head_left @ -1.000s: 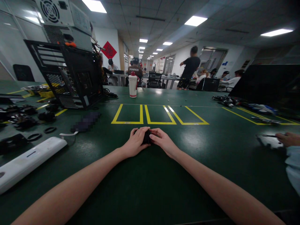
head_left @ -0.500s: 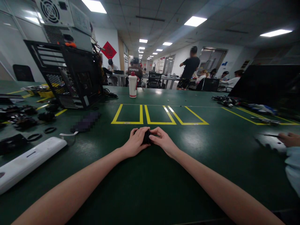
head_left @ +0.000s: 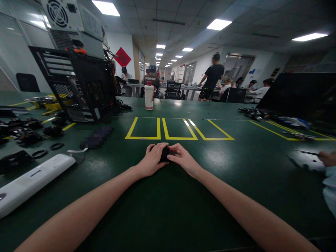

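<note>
Between my hands, low over the green table (head_left: 168, 203), is a small black object (head_left: 164, 154), mostly hidden by fingers, so its kind does not show. My left hand (head_left: 153, 159) wraps over it from the left, fingers across its top and thumb at the near side. From the right, my right hand (head_left: 182, 157) pinches the object's right edge with thumb and fingertips. Just beyond both hands, yellow tape outlines (head_left: 180, 138) mark the tabletop.
A black computer case (head_left: 78, 84) stands at back left, near a white cup (head_left: 149, 96). A white power strip (head_left: 36, 183), black rings (head_left: 39, 154) and several black parts lie left. At far right, another person's hand (head_left: 328, 158) holds a thin tool over a white object (head_left: 306, 161).
My hands keep almost the same hold on the black object. The neighbouring hand at right has shifted slightly outward, and a standing person in the background has lowered an arm.
</note>
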Available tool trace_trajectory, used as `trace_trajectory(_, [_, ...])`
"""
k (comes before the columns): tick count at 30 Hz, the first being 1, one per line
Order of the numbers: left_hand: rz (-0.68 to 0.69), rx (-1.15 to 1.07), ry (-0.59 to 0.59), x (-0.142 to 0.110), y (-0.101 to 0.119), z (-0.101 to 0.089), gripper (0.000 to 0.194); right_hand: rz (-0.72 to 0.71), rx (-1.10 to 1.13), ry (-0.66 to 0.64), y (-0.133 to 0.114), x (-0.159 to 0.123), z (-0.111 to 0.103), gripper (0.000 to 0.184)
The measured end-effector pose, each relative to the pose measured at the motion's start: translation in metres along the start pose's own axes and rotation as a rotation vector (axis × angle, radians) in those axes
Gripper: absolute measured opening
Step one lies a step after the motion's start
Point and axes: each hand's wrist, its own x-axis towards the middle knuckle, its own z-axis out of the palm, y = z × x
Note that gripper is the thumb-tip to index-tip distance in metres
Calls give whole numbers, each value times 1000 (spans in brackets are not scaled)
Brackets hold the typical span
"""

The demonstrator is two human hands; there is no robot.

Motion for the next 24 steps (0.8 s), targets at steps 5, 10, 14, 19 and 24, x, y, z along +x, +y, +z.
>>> trace_trajectory(5, [-1, 7, 18, 1, -4, 6, 60, -21, -5, 40, 5, 3, 1, 22])
trace_trajectory(10, [5, 29, 52, 2, -9, 13, 62, 16, -31, 44, 9, 5, -1, 29])
trace_trajectory(14, [7, 16, 25, 1, -6, 9, 59, -1, 5, 1, 5, 2, -1, 31])
trace_trajectory(19, [0, 0, 0, 0, -1, 1, 58, -19, 27, 22, 4, 2, 2, 26])
trace_trajectory(24, [-4, -3, 2, 1, -1, 1, 58, 2, -7, 60, 5, 4, 2, 28])
